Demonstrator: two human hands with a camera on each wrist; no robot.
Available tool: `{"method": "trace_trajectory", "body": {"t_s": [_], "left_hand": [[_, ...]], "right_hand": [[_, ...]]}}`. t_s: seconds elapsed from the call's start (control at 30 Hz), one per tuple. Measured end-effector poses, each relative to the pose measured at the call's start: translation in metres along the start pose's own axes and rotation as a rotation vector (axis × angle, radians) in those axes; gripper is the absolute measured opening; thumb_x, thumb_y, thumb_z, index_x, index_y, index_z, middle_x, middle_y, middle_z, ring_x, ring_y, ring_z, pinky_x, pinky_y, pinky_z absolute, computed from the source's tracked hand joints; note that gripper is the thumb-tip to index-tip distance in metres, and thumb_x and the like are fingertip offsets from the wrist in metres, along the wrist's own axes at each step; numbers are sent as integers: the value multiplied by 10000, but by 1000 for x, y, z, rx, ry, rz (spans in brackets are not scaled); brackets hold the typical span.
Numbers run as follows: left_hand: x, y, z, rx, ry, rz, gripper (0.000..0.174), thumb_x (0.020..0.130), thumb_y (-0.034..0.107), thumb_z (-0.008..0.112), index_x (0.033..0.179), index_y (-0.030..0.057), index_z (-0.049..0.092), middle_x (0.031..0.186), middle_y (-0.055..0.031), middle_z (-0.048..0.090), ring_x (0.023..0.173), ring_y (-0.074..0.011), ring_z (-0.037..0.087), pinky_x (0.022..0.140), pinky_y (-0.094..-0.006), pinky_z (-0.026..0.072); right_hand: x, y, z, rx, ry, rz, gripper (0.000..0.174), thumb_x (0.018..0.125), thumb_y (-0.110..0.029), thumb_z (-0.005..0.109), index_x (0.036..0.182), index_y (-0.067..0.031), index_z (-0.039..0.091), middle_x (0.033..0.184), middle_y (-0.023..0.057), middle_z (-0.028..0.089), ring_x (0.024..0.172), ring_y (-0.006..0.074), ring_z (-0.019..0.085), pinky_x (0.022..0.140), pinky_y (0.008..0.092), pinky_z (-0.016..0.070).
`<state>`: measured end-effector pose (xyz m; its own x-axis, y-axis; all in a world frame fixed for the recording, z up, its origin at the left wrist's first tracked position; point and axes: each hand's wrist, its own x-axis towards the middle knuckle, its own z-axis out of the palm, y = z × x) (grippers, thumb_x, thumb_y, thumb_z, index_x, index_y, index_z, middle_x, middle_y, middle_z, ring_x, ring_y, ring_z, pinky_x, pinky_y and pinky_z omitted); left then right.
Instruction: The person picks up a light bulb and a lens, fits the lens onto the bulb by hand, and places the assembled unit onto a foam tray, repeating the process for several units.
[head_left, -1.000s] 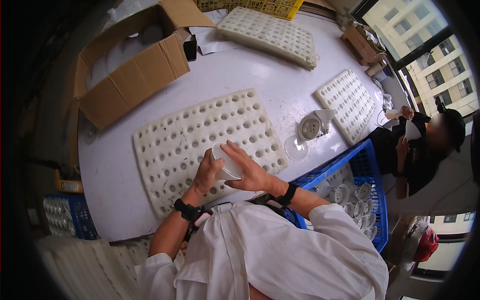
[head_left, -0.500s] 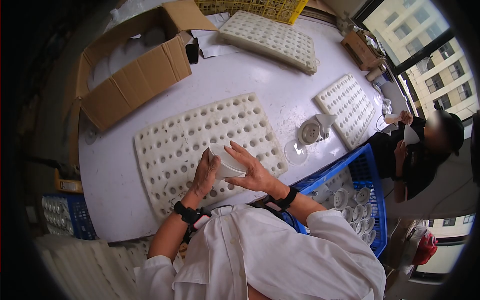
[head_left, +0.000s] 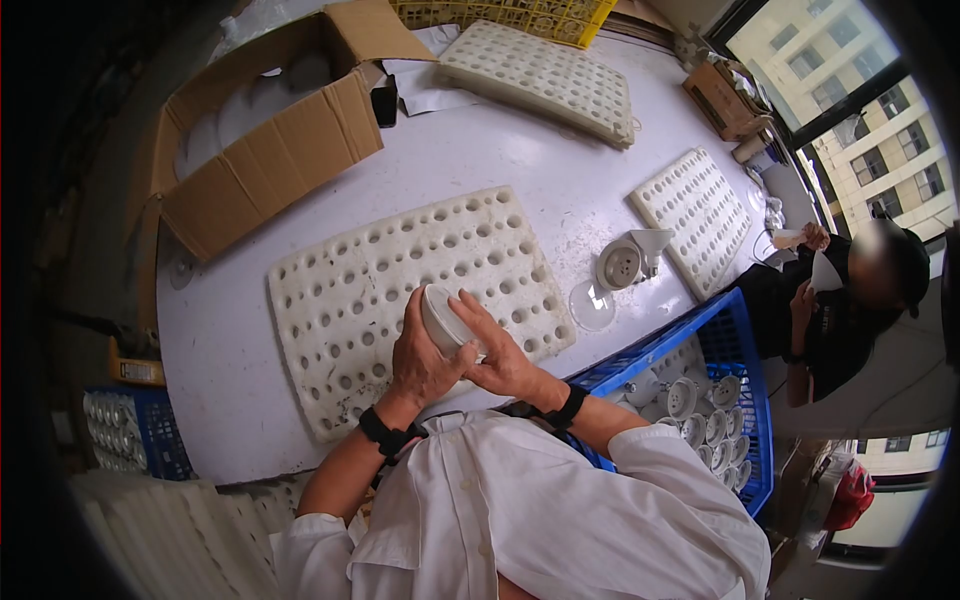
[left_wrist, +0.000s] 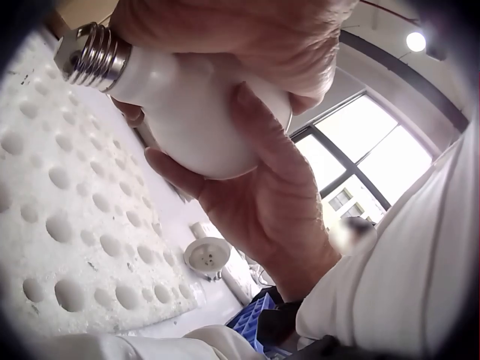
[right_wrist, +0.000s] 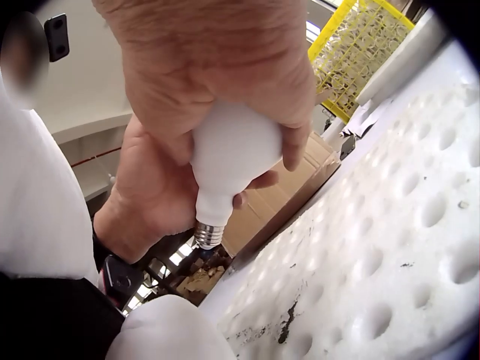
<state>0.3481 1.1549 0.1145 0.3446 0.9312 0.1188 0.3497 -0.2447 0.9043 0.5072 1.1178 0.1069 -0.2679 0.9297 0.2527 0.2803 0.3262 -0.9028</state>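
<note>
Both hands hold one white bulb-shaped lamp [head_left: 447,318] above the near part of a white foam tray with rows of holes [head_left: 400,240]. My left hand [head_left: 425,365] curls round its left side and my right hand [head_left: 505,358] grips the right side. The left wrist view shows the lamp's white body [left_wrist: 199,112] with a silver screw base [left_wrist: 94,58] pointing left, the right hand [left_wrist: 262,195] below it. In the right wrist view the screw base [right_wrist: 208,234] points down, with the left hand [right_wrist: 154,184] beside the white body [right_wrist: 236,146].
Right of the tray lie a round white part [head_left: 618,264] and a clear disc [head_left: 592,304]. A blue crate [head_left: 762,420] holds several white parts. Farther off are a cardboard box [head_left: 270,160], stacked foam trays [head_left: 540,75] and a yellow crate [head_left: 510,15]. Another person [head_left: 850,310] is at the right.
My left hand has shifted its grip farther round the lamp, its thumb now near the right hand. The lamp has turned in the hands, and the right fingers lie closer around it.
</note>
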Motion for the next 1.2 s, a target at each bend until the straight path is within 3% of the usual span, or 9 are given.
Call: {"method": "trace_trajectory", "body": {"t_s": [0.2, 0.37, 0.47, 0.57, 0.7, 0.83, 0.9, 1.13, 1.2], "left_hand": [[1, -9, 3, 5, 46, 43, 936, 668, 407, 680, 1346, -54, 229, 1210, -274, 464, 1044, -364, 556, 842, -414, 480], [7, -26, -15, -708, -206, -312, 679, 775, 398, 585, 1286, 7, 369, 1164, -127, 502, 1062, -217, 499, 912, -323, 407], [5, -35, -14, -1012, -324, -447, 597, 841, 458, 532, 1238, 23, 433, 1149, -91, 513, 1073, -196, 485, 920, -313, 392], [6, -31, -6, -1048, -210, -505, 665, 851, 556, 513, 1228, 11, 448, 1147, -90, 521, 1067, -196, 490, 916, -324, 397], [3, -21, 2, -487, -94, -159, 834, 798, 575, 599, 1298, -35, 325, 1171, -178, 518, 1084, -240, 518, 919, -349, 425], [-1, -9, 10, -355, -22, -120, 923, 732, 514, 686, 1325, -41, 248, 1163, -219, 516, 1052, -289, 559, 866, -367, 467], [-1, -8, 11, -314, 4, -149, 943, 692, 468, 698, 1327, -44, 226, 1157, -230, 517, 1005, -326, 585, 816, -385, 491], [-2, -6, 12, -208, 41, -150, 905, 688, 429, 665, 1322, -48, 231, 1150, -245, 515, 1004, -347, 578, 833, -399, 482], [-1, -7, 12, -206, 55, -136, 890, 686, 424, 656, 1318, -45, 240, 1149, -248, 513, 1011, -359, 573, 838, -404, 479]], "right_hand": [[0, 1, 4, -71, 19, 29, 836, 728, -161, 718, 1430, -78, 272, 1449, 211, 281, 1352, 413, 220, 1086, 455, 240], [12, -19, -16, -167, -109, 106, 938, 647, -168, 787, 1433, -115, 277, 1443, 239, 267, 1338, 405, 255, 1072, 451, 281], [14, -17, -19, -170, -158, 90, 963, 614, -184, 809, 1428, -137, 297, 1434, 248, 278, 1324, 398, 290, 1050, 445, 323], [12, -9, -17, -110, -126, 80, 932, 611, -202, 810, 1411, -136, 337, 1412, 258, 315, 1290, 400, 351, 1017, 430, 372], [11, -6, -13, -125, -10, 159, 834, 654, -207, 781, 1383, -114, 385, 1369, 270, 378, 1239, 411, 421, 983, 412, 411], [10, -5, -8, -136, 23, 137, 778, 699, -195, 748, 1382, -114, 383, 1351, 274, 398, 1262, 417, 389, 1001, 429, 388], [9, -8, -5, -115, 28, 125, 778, 706, -111, 730, 1392, -75, 363, 1368, 250, 397, 1332, 379, 301, 1061, 422, 301], [7, -9, -4, -88, 16, 81, 745, 750, -189, 693, 1401, -76, 347, 1370, 272, 380, 1333, 399, 287, 1061, 430, 291], [8, -5, -1, -116, 56, 53, 706, 752, -168, 693, 1380, -103, 376, 1342, 283, 400, 1280, 456, 335, 1023, 455, 351]]}}
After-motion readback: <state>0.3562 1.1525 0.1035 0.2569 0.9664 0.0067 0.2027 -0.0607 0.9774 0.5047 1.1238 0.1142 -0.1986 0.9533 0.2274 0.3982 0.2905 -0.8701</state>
